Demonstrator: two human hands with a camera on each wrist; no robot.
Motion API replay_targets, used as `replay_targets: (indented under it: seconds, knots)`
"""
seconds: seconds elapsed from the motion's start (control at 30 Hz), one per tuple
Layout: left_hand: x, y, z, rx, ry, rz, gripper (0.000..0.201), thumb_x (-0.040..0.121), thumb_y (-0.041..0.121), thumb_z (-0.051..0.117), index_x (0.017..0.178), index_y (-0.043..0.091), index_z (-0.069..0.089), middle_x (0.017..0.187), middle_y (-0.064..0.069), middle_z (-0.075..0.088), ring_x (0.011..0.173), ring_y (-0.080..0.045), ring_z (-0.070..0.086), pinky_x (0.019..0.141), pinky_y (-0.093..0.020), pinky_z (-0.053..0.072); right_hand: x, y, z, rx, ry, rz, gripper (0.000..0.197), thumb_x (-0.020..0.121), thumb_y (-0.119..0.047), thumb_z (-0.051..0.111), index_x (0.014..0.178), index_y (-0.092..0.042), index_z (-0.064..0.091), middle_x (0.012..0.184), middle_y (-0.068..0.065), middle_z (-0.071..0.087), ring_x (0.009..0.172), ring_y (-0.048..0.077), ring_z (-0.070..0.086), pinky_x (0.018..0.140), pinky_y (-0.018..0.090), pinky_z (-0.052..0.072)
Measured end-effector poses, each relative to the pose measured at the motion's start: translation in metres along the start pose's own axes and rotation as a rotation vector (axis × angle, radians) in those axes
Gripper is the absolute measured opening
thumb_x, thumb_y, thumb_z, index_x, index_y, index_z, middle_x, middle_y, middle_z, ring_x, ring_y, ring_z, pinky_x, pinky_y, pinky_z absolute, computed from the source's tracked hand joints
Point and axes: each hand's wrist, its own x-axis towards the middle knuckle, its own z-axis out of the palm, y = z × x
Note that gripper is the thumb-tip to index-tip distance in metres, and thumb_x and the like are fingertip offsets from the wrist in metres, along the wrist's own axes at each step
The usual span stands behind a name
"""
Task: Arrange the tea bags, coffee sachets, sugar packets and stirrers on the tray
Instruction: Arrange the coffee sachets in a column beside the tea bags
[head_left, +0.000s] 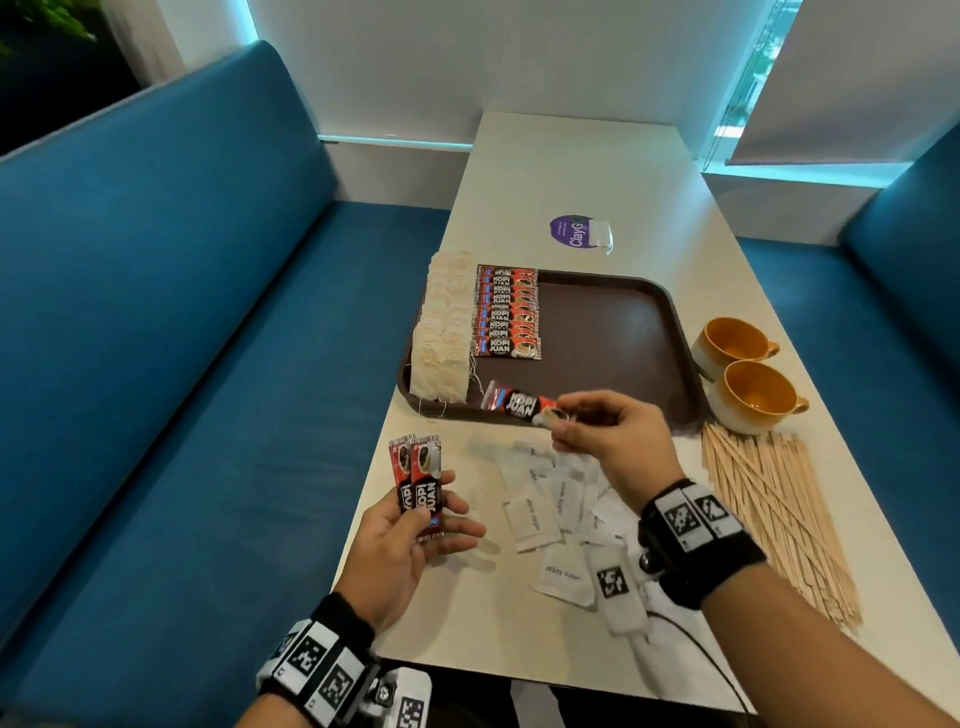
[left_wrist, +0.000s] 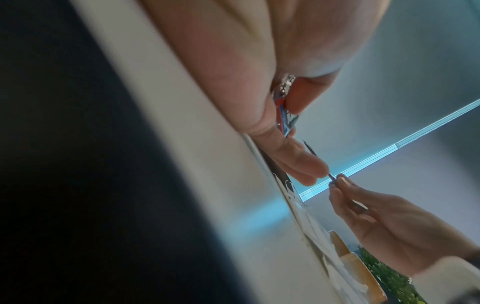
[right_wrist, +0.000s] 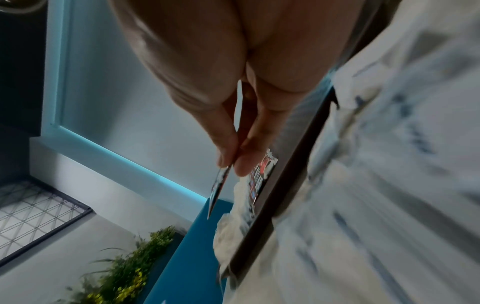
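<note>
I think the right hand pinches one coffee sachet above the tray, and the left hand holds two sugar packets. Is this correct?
Not quite. The left hand holds two coffee sachets, not sugar packets; the head view shows it. The sugar packets lie on the table. The rest holds: the right hand pinches one coffee sachet above the tray.

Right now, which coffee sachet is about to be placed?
Find the brown tray on the table. Over its near edge the right hand pinches one red coffee sachet by its end. Unlike the stacked row, it hangs tilted in the air.
</note>
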Motion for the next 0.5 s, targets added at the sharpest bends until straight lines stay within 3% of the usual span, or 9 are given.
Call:
replay_targets:
  seconds: [0.13, 0.33, 0.5]
  knots:
    - [0.000, 0.000, 0.001, 0.011, 0.011, -0.010, 0.032, 0.105, 0.000, 0.036, 0.128, -0.001, 0.058, 0.106, -0.028, 0.066, 0.093, -0.050, 0.069, 0.073, -0.039, 0.061, 0.055, -0.010, 0.002, -0.026, 0.012, 0.032, 0.019, 0.076, 0.004, 0.083, 0.092, -0.002, 0.076, 0.088, 0.018, 0.077, 0.074, 0.025, 0.075, 0.067, 0.029, 0.062]
    - [0.002, -0.002, -0.001, 0.003, 0.018, -0.027, 0.028, 0.105, -0.002, 0.037, 0.121, -0.007, 0.058, 0.110, -0.033, 0.066, 0.098, -0.053, 0.069, 0.076, -0.042, 0.062, 0.123, -0.010, 0.012, -0.337, -0.049, 0.044, 0.017, 0.077, -0.008, 0.086, 0.091, -0.014, 0.079, 0.088, 0.006, 0.078, 0.079, 0.018, 0.074, 0.072, 0.031, 0.063]
    - [0.003, -0.005, -0.004, 0.001, 0.012, -0.042, 0.026, 0.104, -0.001, 0.039, 0.119, -0.008, 0.059, 0.111, -0.030, 0.068, 0.102, -0.051, 0.069, 0.081, -0.045, 0.062, 0.152, -0.002, 0.019, -0.446, -0.054, 0.104, 0.019, 0.075, -0.006, 0.088, 0.089, -0.014, 0.078, 0.085, 0.009, 0.075, 0.070, 0.018, 0.068, 0.063, 0.025, 0.056]
